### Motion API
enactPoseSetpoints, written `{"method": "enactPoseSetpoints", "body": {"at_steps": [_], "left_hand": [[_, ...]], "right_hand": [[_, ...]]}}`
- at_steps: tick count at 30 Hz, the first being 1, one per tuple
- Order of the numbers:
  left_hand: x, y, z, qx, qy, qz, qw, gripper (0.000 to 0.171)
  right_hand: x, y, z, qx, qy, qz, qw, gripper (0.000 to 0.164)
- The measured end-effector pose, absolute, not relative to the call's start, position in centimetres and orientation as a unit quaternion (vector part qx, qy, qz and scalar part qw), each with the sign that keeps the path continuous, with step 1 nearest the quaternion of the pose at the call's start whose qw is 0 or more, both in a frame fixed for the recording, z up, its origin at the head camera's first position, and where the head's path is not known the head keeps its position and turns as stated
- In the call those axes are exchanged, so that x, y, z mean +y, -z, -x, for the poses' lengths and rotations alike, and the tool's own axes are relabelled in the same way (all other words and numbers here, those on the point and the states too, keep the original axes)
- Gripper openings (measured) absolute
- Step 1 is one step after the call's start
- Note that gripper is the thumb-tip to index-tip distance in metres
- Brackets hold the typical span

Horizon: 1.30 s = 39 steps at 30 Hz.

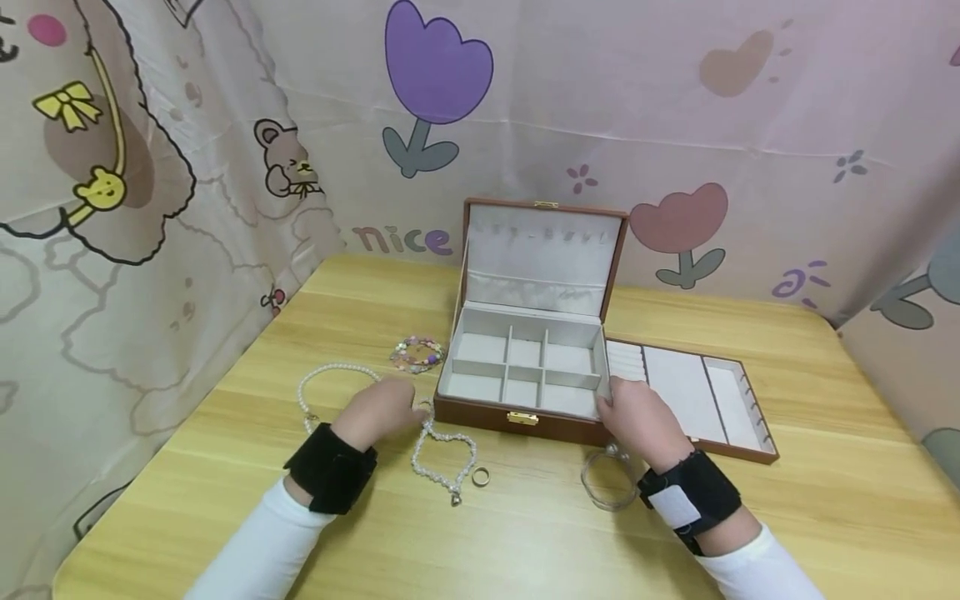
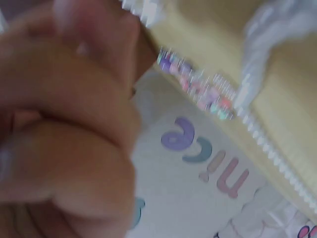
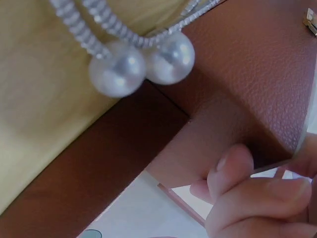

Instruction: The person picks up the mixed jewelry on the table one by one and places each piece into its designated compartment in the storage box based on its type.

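Note:
A brown jewelry box (image 1: pixel 487 415) stands with its lid up, its white inside split into compartments. At its front right corner my right hand (image 1: pixel 642 417) grips the wall, fingertips outside in the right wrist view. My left hand (image 1: pixel 381 410), fingers curled, is by the front left corner, fingertips right at the upper end of a white beaded strand (image 1: pixel 472 454) with a small pendant; I cannot tell if it pinches the strand. A pearl necklace (image 1: pixel 341 366) lies beside this hand, partly hidden. Below my right hand is a silver bangle (image 1: pixel 607 505) with two large pearls (image 3: pixel 119 69).
Pastel beaded bracelets (image 1: pixel 432 358) lie left of the box. A gold ring (image 1: pixel 481 477) sits near the pendant strand. On the right a shallow divided tray (image 1: pixel 675 387) rests against the box's side. Printed cloth (image 1: pixel 540 150) hangs behind the wooden table (image 1: pixel 510 533).

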<state>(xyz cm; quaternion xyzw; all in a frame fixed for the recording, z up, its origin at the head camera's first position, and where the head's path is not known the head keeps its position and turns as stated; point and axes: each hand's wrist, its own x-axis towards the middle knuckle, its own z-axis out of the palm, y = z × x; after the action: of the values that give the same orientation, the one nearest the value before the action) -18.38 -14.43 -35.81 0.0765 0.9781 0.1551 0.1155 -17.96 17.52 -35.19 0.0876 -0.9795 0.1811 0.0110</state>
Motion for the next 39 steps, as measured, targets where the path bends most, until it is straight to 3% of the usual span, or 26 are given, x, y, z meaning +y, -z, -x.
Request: {"method": "enactPoseSetpoints", "body": {"at_steps": [6, 12, 18, 23, 28, 35, 39], "left_hand": [[-13.6, 36.7, 17.4, 0.975, -0.169, -0.064, 0.129, 0.044], [-13.7, 37.2, 16.9, 0.97, -0.185, -0.073, 0.137, 0.045], [-13.9, 37.1, 16.8, 0.969, -0.183, -0.098, 0.137, 0.028], [-14.0, 36.8, 17.0, 0.976, -0.146, -0.097, 0.132, 0.017], [-14.7, 35.2, 16.7, 0.983, -0.124, -0.095, 0.093, 0.015], [-15.7, 31.7, 16.3, 0.965, -0.228, -0.128, 0.033, 0.004], [-15.6, 30.4, 16.6, 0.953, -0.258, -0.16, -0.018, 0.012]], "right_hand": [[17.8, 35.1, 18.8, -0.981, -0.17, -0.088, 0.024, 0.026], [18.1, 34.5, 21.5, -0.972, -0.209, -0.093, -0.05, 0.037], [18.3, 33.9, 23.0, -0.967, -0.223, -0.084, -0.09, 0.026], [17.8, 33.9, 23.0, -0.971, -0.216, -0.074, -0.075, 0.022], [17.5, 33.7, 22.9, -0.977, -0.196, -0.071, -0.054, 0.02], [17.3, 33.7, 22.7, -0.978, -0.182, -0.081, -0.057, 0.019], [17.2, 33.8, 22.5, -0.978, -0.184, -0.078, -0.063, 0.022]]}}
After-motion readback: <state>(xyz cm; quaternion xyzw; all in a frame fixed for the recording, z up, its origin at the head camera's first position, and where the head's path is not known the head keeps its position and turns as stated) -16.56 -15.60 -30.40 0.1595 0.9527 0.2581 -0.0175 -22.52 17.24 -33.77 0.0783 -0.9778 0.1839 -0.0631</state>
